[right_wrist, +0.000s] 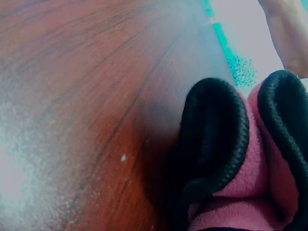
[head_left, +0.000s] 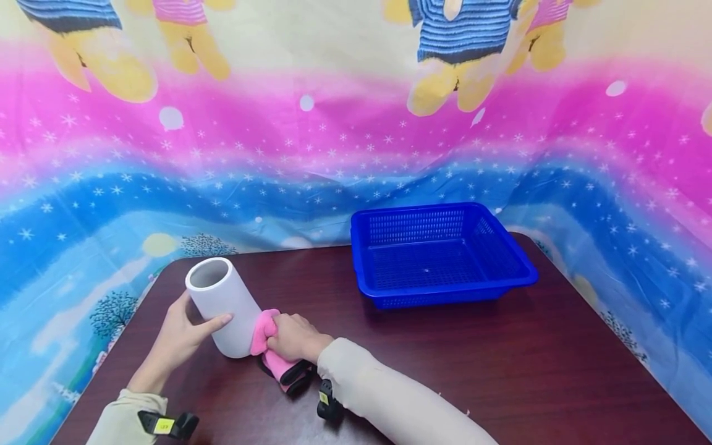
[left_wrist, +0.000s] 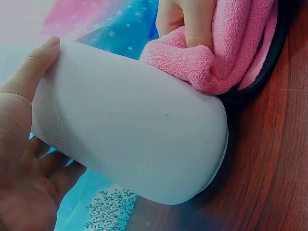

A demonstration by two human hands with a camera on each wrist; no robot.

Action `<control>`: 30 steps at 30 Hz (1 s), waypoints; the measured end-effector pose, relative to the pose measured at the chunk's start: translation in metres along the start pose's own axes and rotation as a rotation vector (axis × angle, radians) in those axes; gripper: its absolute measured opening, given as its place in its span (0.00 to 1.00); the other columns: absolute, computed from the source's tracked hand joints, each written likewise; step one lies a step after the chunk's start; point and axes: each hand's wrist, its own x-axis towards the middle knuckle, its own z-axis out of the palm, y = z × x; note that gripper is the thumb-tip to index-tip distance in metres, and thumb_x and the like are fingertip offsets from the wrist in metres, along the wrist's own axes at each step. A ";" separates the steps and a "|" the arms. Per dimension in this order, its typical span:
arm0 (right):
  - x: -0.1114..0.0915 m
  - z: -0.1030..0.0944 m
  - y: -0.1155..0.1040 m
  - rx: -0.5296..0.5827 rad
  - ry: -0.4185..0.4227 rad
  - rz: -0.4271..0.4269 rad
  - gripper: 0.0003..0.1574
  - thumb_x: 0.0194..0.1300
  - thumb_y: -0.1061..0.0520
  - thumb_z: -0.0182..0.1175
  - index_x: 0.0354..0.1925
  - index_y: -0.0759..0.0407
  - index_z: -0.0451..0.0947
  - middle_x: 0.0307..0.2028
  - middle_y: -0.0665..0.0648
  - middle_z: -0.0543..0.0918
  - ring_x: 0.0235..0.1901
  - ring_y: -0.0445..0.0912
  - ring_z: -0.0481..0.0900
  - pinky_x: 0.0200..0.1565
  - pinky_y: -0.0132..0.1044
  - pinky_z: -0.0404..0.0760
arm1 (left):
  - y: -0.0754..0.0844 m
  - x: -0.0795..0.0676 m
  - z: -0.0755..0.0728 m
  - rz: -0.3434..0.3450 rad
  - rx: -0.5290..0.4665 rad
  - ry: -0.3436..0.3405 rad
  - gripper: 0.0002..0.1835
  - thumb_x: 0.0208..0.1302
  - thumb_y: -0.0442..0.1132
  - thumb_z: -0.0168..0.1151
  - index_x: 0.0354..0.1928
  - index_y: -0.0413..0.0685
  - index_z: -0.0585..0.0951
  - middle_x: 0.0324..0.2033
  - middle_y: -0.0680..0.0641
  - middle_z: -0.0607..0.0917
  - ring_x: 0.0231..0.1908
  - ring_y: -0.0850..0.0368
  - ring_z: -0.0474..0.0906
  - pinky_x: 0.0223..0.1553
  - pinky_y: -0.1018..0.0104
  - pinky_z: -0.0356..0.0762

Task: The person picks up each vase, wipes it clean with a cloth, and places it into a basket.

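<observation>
A white cylindrical vase (head_left: 236, 315), hollow at the top, leans to the left over the table. My left hand (head_left: 179, 334) grips it from the left side, thumb across the front and fingers behind. In the left wrist view the vase (left_wrist: 139, 125) shows a smooth wall and a rounded base edge. My right hand (head_left: 295, 337) grips a pink cloth (head_left: 265, 330) with black edging and presses it against the lower right side of the vase. Folds of the cloth (right_wrist: 245, 168) with dark trim fill the lower right of the right wrist view, where the right hand is hidden.
A blue plastic basket (head_left: 445, 293) with perforated walls stands at the back right of the dark wooden table (head_left: 473, 358). Behind the table hangs a printed curtain (head_left: 289, 142) with bears and snowflakes. Both wrists carry black strapped cameras.
</observation>
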 end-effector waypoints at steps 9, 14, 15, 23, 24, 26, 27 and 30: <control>0.001 0.001 0.004 0.032 0.008 -0.036 0.07 0.61 0.50 0.63 0.34 0.51 0.76 0.35 0.50 0.86 0.34 0.43 0.82 0.38 0.32 0.78 | -0.001 0.000 -0.001 -0.002 0.007 -0.008 0.39 0.60 0.44 0.74 0.70 0.45 0.68 0.55 0.52 0.78 0.49 0.83 0.69 0.46 0.81 0.70; 0.002 0.001 0.005 0.065 0.013 -0.043 0.06 0.61 0.51 0.63 0.34 0.50 0.77 0.31 0.49 0.84 0.31 0.42 0.79 0.35 0.31 0.76 | 0.000 0.000 -0.001 0.004 0.000 -0.010 0.39 0.60 0.44 0.74 0.70 0.45 0.68 0.55 0.53 0.78 0.48 0.83 0.70 0.46 0.82 0.71; 0.002 0.000 0.005 0.070 0.013 -0.044 0.06 0.61 0.52 0.63 0.34 0.50 0.77 0.30 0.48 0.84 0.30 0.42 0.78 0.34 0.31 0.75 | 0.000 0.000 -0.001 0.003 0.000 -0.009 0.39 0.60 0.44 0.74 0.70 0.44 0.68 0.55 0.53 0.78 0.48 0.83 0.70 0.46 0.82 0.71; 0.003 -0.001 0.006 0.104 0.050 -0.059 0.04 0.60 0.53 0.63 0.31 0.50 0.76 0.23 0.47 0.78 0.25 0.40 0.74 0.29 0.31 0.71 | 0.002 0.000 0.000 -0.017 -0.031 -0.017 0.40 0.61 0.44 0.74 0.71 0.44 0.66 0.60 0.40 0.78 0.49 0.85 0.66 0.56 0.43 0.75; 0.003 -0.002 0.006 0.106 0.055 -0.060 0.04 0.60 0.53 0.63 0.31 0.50 0.76 0.23 0.47 0.78 0.25 0.41 0.74 0.28 0.31 0.71 | 0.002 0.000 0.000 -0.017 -0.037 -0.018 0.40 0.61 0.44 0.73 0.72 0.44 0.66 0.60 0.39 0.78 0.49 0.85 0.65 0.56 0.38 0.74; 0.003 -0.002 0.005 0.109 0.063 -0.060 0.04 0.60 0.53 0.63 0.32 0.51 0.77 0.23 0.48 0.78 0.25 0.41 0.74 0.28 0.31 0.72 | 0.002 0.000 0.000 -0.019 -0.031 -0.017 0.40 0.61 0.44 0.73 0.72 0.44 0.66 0.60 0.39 0.78 0.49 0.85 0.65 0.56 0.39 0.74; 0.003 -0.003 0.005 0.111 0.065 -0.060 0.04 0.60 0.53 0.63 0.33 0.51 0.78 0.23 0.48 0.79 0.25 0.41 0.74 0.28 0.31 0.72 | 0.002 0.000 0.000 -0.020 -0.023 -0.017 0.40 0.61 0.44 0.73 0.72 0.44 0.66 0.60 0.40 0.79 0.49 0.85 0.66 0.56 0.42 0.75; 0.003 -0.004 0.004 0.119 0.075 -0.066 0.04 0.60 0.54 0.62 0.33 0.51 0.78 0.23 0.48 0.78 0.25 0.41 0.74 0.28 0.31 0.71 | 0.002 0.000 0.000 -0.019 -0.003 -0.018 0.40 0.61 0.45 0.73 0.72 0.45 0.66 0.60 0.41 0.79 0.50 0.85 0.66 0.54 0.51 0.75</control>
